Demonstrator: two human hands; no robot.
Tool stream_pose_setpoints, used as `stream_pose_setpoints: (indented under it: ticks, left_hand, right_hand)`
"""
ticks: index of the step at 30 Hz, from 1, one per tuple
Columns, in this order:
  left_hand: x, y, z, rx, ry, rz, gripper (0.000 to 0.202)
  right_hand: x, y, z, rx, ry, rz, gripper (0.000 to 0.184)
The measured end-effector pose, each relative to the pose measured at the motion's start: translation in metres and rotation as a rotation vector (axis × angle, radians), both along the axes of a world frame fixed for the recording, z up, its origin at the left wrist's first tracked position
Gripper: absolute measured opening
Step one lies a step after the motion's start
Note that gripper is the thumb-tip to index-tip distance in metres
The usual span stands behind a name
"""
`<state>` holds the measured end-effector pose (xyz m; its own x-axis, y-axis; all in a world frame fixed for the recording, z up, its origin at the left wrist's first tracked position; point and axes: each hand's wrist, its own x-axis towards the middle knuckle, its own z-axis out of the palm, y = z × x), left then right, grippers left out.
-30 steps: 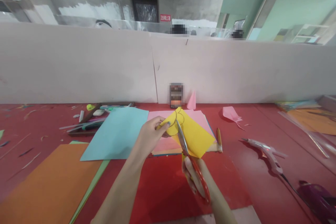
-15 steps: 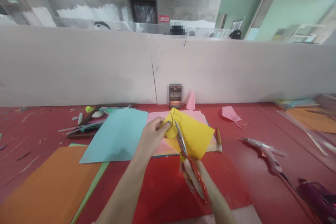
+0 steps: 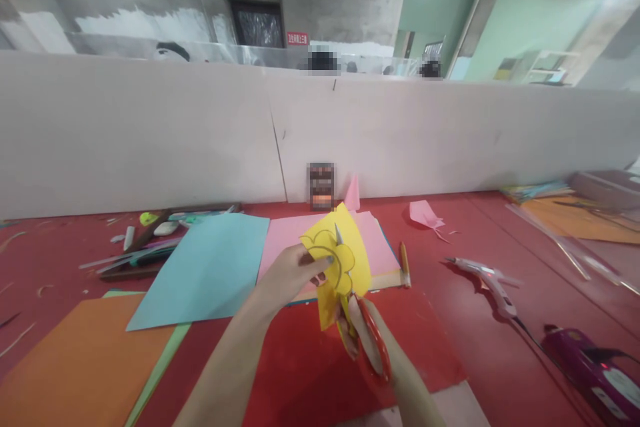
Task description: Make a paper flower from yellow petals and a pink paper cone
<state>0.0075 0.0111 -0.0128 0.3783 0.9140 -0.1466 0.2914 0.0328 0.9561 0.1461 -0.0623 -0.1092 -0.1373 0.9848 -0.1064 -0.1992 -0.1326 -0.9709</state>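
My left hand (image 3: 290,277) pinches a yellow paper sheet (image 3: 336,260) with a flower outline drawn on it, held up above the table. My right hand (image 3: 367,347) grips red-handled scissors (image 3: 367,340), whose blades run up into the yellow sheet beside the drawn outline. Under both hands lies a red paper sheet (image 3: 305,367). Just behind them lie a pink sheet (image 3: 373,243) and a light blue sheet (image 3: 205,270).
An orange sheet (image 3: 80,367) lies at the front left. A glue gun (image 3: 487,280) and a purple device (image 3: 590,367) lie to the right, a brown pen (image 3: 404,263) beside the pink sheet. Tools and scraps (image 3: 145,240) sit at the back left. A pale partition wall (image 3: 200,133) closes the table's far side.
My left hand has turned the yellow sheet more upright, so the flower outline now faces me. The scissors have moved further along it. The view has shifted slightly to the right.
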Motion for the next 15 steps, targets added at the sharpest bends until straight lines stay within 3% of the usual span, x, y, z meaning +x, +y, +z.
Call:
stream_pose_setpoints:
  ticks: [3,8,15]
  left_hand:
    - [-0.002,0.0,0.001,0.029,0.063,0.021,0.021]
    - [-0.001,0.0,0.003,0.072,0.085,0.068,0.026]
    - [-0.003,0.002,-0.001,0.098,0.156,0.09,0.023]
  right_hand:
    - [0.001,-0.001,0.004,0.029,0.016,0.036,0.046]
    - [0.001,0.006,-0.004,-0.016,0.015,0.074,0.054]
    - [0.001,0.005,-0.005,-0.002,-0.046,0.033,0.053]
